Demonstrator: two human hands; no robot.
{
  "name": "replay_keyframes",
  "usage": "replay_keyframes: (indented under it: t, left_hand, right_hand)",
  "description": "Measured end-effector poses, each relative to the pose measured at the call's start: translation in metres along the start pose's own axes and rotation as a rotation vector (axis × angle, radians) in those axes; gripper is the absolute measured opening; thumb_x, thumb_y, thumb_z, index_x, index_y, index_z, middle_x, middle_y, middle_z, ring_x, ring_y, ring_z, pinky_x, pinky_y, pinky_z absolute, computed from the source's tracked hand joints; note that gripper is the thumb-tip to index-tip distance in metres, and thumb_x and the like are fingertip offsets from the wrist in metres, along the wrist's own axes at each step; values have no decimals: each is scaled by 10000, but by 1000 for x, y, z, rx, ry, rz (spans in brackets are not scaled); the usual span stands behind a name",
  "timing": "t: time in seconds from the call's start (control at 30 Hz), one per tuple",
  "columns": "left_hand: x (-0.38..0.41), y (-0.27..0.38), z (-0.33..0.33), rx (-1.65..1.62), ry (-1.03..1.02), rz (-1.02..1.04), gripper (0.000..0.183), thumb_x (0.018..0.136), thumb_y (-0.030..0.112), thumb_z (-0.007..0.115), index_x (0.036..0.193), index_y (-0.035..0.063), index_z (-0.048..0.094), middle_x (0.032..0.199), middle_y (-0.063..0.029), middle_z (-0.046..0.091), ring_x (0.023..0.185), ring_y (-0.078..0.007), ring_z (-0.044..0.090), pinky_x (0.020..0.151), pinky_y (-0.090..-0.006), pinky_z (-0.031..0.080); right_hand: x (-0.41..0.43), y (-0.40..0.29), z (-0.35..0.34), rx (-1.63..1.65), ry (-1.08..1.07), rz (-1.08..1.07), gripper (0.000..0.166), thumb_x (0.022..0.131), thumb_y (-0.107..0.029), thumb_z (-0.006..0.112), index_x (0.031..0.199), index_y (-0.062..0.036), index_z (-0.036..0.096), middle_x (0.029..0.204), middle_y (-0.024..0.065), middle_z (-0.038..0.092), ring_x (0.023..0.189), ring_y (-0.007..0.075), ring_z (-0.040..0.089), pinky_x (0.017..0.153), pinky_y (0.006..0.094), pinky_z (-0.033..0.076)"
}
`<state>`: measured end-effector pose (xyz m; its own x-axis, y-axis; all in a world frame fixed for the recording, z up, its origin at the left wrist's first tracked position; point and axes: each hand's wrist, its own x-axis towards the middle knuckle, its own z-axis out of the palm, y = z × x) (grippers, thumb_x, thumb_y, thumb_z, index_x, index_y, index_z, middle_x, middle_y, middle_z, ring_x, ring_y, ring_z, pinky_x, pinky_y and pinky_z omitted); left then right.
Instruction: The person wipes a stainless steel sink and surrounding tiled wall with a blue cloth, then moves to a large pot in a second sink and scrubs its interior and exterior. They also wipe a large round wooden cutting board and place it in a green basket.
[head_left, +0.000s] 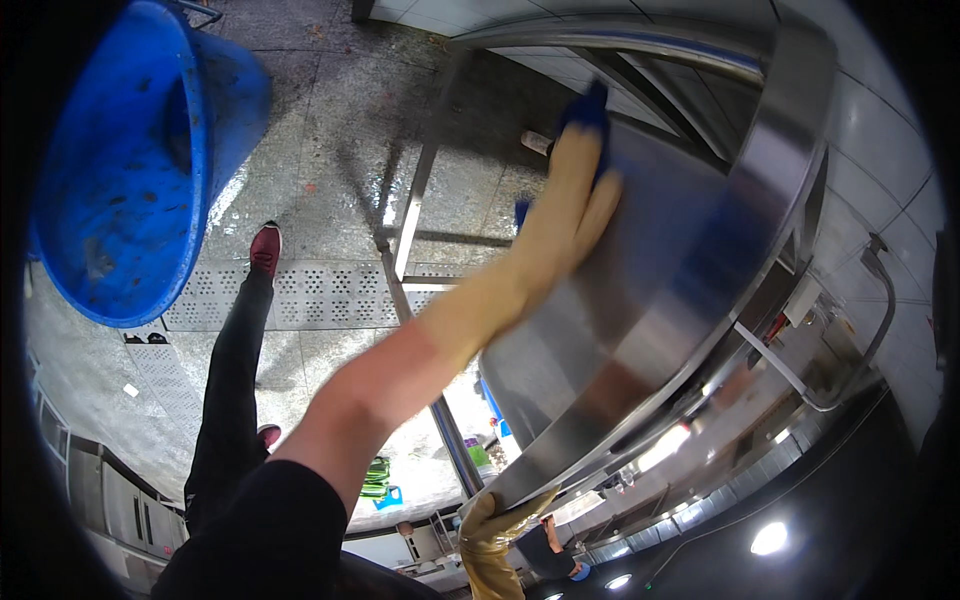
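Observation:
My left arm reaches across the middle to a stainless-steel table or stand (555, 375) with a raised rim and tubular legs. On that gloved left hand (581, 161) is a long beige rubber glove, blurred by motion. It grips a dark blue cloth (596, 101) against the steel panel; the fingers are partly hidden. A blurred blue reflection shows on the panel. At the bottom, my right hand (491, 529), in a shiny yellowish glove, holds the rim's near corner, thumb on one side and fingers along the edge.
A large blue plastic bin (120, 165), dirty inside, stands at the left. A perforated drain cover (337, 292) crosses the wet floor beside a maroon shoe (265, 247). White tiles (870, 150) line the wall, with a bent metal pipe (889, 300). Another person (547, 551) is farther off.

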<state>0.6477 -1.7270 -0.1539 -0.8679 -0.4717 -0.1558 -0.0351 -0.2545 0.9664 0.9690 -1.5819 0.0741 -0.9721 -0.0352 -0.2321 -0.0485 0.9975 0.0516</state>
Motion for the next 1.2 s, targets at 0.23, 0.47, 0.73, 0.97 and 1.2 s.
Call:
replay_keyframes:
  t: [0.23,0.47,0.73,0.97,1.2]
  left_hand:
    - [-272,9,14,11,-144,-679,649,1095,203,465,1583,-103,165,1663,-320,165,1576,-391,124,1269,-374,99]
    - [19,76,4,-389,-143,-22,554,1055,212,518,1533,-20,360,1574,-263,372,1494,-417,322,1248,-432,240]
    - [-102,78,-4,-665,-259,-425,602,1114,240,419,1653,85,197,1724,-89,176,1582,-220,173,1265,-330,165]
    - [-325,-32,-61,-471,-548,-879,500,1071,98,548,1551,29,425,1425,-75,596,1261,-162,573,1074,-283,449]
    - [-250,27,-158,-423,-42,-760,341,1054,166,570,1364,24,581,1160,-111,674,920,-199,681,809,-319,578]
  right_hand:
    - [1,1,-2,163,-8,96,991,985,-483,583,1575,137,84,1567,448,192,1437,618,278,1172,603,277]
    - [18,-4,-4,65,7,-127,857,988,-267,566,1602,91,88,1555,465,196,1411,649,304,1119,636,360]
    - [29,-14,-7,97,-29,-126,833,915,-14,577,1561,156,79,1563,466,169,1417,648,291,1144,618,355]
    - [38,-18,0,147,193,-182,766,888,-78,726,1496,154,320,1487,432,366,1320,602,441,1103,601,408]
    - [42,-19,9,321,317,-196,742,803,-129,791,1450,28,462,1438,320,477,1297,497,491,1107,558,398]
